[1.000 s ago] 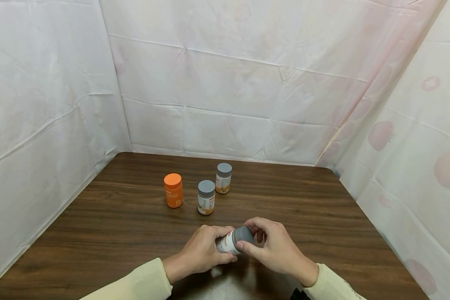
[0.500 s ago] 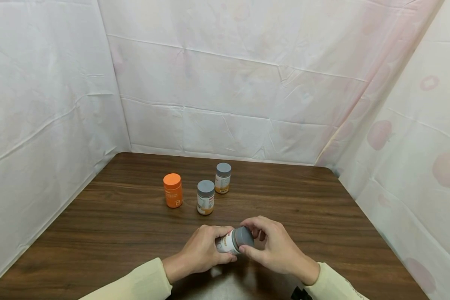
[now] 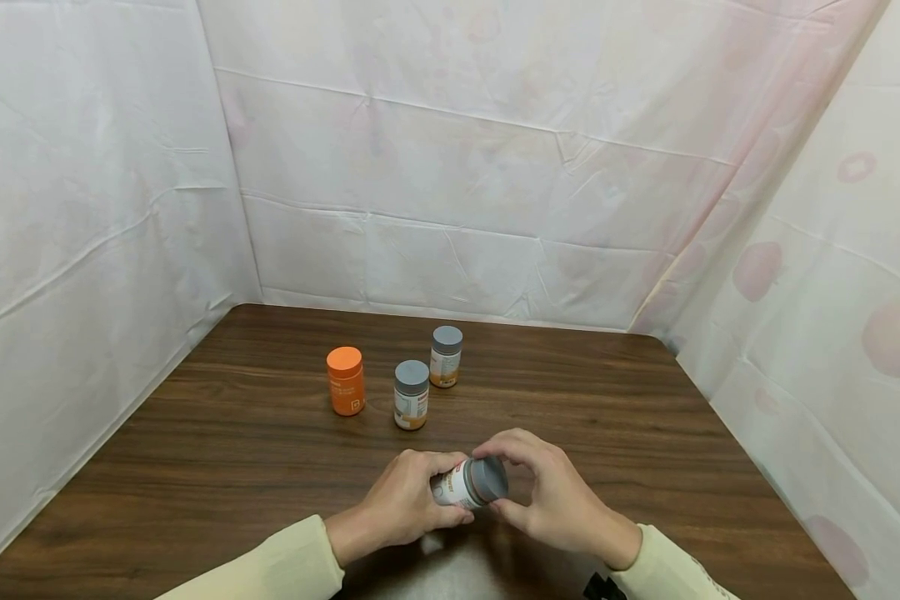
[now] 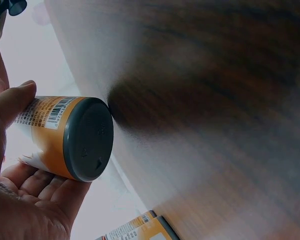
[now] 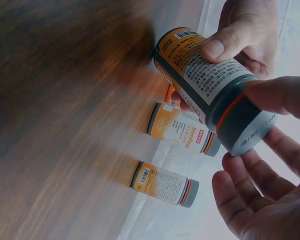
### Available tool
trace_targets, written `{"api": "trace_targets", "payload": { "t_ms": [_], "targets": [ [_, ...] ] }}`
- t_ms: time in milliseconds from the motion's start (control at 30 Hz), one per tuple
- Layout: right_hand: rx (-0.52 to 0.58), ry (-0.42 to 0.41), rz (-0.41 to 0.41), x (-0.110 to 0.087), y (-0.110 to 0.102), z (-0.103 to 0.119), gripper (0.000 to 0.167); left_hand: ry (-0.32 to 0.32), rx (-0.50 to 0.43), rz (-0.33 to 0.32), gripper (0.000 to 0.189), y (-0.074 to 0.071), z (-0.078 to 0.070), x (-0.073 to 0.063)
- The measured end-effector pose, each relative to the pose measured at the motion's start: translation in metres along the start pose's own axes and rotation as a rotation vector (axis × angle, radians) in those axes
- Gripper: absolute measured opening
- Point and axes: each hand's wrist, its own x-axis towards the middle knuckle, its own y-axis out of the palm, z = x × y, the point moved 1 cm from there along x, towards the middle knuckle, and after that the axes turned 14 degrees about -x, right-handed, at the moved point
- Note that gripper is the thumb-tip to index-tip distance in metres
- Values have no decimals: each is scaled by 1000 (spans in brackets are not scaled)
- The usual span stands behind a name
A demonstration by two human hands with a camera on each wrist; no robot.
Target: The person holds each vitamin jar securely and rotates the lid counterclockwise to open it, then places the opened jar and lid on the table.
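Observation:
A supplement bottle [image 3: 453, 486] with an orange-and-white label and a dark base lies tilted between both hands, its grey cap [image 3: 489, 478] to the right. My left hand [image 3: 408, 497] grips the bottle's body, thumb on one side and fingers on the other. At the cap end, my right hand [image 3: 555, 496] pinches the cap, with the thumb and fingertips on opposite sides of its rim. In the right wrist view an orange ring shows below the cap [image 5: 247, 125], which is on the bottle. The bottle's dark bottom [image 4: 92, 140] faces the left wrist camera.
Beyond the hands, two similar grey-capped bottles stand upright, a nearer one [image 3: 411, 400] and a farther one [image 3: 446, 358]. To their left stands an orange bottle [image 3: 346, 383]. The brown wooden table [image 3: 607, 400] is bordered by white sheets [image 3: 450, 167] behind and at both sides.
My right fingers have shifted around the cap: the index finger has moved left over its far side and the thumb slightly right and down. The left hand and the bottle have stayed put.

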Motion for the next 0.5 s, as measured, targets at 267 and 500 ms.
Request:
{"api": "trace_targets", "payload": {
  "t_ms": [267,500],
  "targets": [
    [12,-37,-9,1,0,1,69,-1,-6,1,43,1,2,1],
    [-54,96,-21,0,1,-1,48,-15,8,1,41,1,3,2]
  ]
}}
